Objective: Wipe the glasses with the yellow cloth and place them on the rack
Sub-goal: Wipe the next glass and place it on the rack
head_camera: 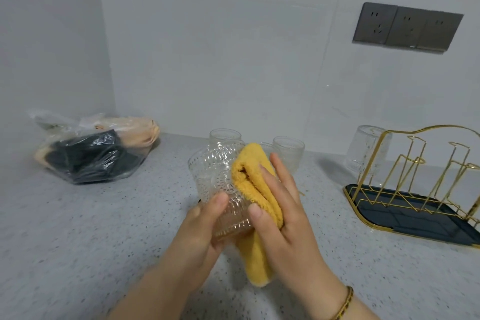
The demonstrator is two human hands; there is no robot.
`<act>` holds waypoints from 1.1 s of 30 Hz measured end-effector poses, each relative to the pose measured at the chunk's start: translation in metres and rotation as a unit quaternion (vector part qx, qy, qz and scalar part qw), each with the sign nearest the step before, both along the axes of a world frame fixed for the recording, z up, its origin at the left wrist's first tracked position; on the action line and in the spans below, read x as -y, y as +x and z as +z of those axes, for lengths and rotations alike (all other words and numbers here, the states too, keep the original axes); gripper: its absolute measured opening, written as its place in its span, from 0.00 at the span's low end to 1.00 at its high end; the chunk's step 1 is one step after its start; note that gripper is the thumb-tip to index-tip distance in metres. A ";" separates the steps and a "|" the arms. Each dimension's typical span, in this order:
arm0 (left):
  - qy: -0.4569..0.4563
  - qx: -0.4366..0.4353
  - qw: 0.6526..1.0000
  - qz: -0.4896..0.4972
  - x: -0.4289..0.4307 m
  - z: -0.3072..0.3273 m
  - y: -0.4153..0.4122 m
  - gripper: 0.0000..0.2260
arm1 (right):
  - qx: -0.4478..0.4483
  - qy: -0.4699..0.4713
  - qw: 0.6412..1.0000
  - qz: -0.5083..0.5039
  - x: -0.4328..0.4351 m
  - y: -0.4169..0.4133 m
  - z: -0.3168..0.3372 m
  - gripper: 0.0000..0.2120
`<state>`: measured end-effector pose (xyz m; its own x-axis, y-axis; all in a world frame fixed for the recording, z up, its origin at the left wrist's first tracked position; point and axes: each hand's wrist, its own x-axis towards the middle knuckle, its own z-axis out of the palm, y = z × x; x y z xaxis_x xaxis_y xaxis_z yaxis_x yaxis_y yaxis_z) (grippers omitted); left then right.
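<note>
The left hand [205, 226] is wrapped round the lower part of a patterned glass [213, 176], held up off the bench [78, 228]. The right hand [283, 215] pinches the folded yellow cloth [255, 187] against the glass's side. Just beyond the hands stand more glasses [288, 149], and further off to the right of the right hand the gold rack [415, 171] carries one upturned glass [368, 148].

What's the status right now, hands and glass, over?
Left hand grips patterned glass by its base. Right hand holds yellow cloth against its side. Another glass upturned on rack. Path to rack open.
</note>
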<state>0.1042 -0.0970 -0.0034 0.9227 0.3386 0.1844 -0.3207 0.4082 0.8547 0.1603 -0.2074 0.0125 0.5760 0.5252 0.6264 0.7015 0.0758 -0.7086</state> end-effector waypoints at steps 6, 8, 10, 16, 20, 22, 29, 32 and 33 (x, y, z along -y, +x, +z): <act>0.042 -0.034 0.998 0.031 0.000 -0.001 0.000 0.29 | -0.157 0.017 0.987 0.019 0.003 0.007 -0.010 0.18; 0.065 -0.050 0.996 0.045 0.000 -0.001 0.001 0.30 | -0.172 0.019 0.985 -0.004 0.007 0.008 -0.016 0.15; 0.082 -0.074 0.991 0.076 -0.002 -0.003 0.002 0.32 | -0.141 0.001 0.989 -0.044 0.006 0.006 -0.024 0.19; 0.144 -0.137 0.977 0.077 -0.004 -0.005 0.001 0.21 | -0.046 -0.059 0.992 -0.101 0.004 -0.003 -0.021 0.18; 0.160 -0.132 0.977 0.052 0.004 -0.006 -0.001 0.26 | -0.069 -0.038 0.993 -0.086 0.013 0.009 -0.011 0.20; 0.129 -0.128 0.982 0.060 0.001 -0.007 0.000 0.28 | -0.127 -0.022 0.991 -0.035 0.013 0.010 -0.010 0.13; 0.089 -0.117 0.980 0.135 -0.010 -0.002 0.001 0.29 | -0.037 -0.116 0.991 -0.050 0.003 -0.004 -0.030 0.27; 0.124 -0.143 0.974 0.125 -0.007 -0.001 0.001 0.15 | 0.039 -0.121 0.989 -0.078 0.001 -0.007 -0.027 0.24; 0.134 -0.147 0.974 0.111 -0.005 -0.002 0.001 0.15 | 0.045 -0.107 0.990 -0.079 0.003 -0.006 -0.024 0.24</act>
<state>0.1051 -0.0924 -0.0050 0.8580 0.5125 0.0332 -0.1019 0.1064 0.9891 0.1542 -0.2106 -0.0118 0.6083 0.5591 0.5633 0.7537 -0.1846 -0.6307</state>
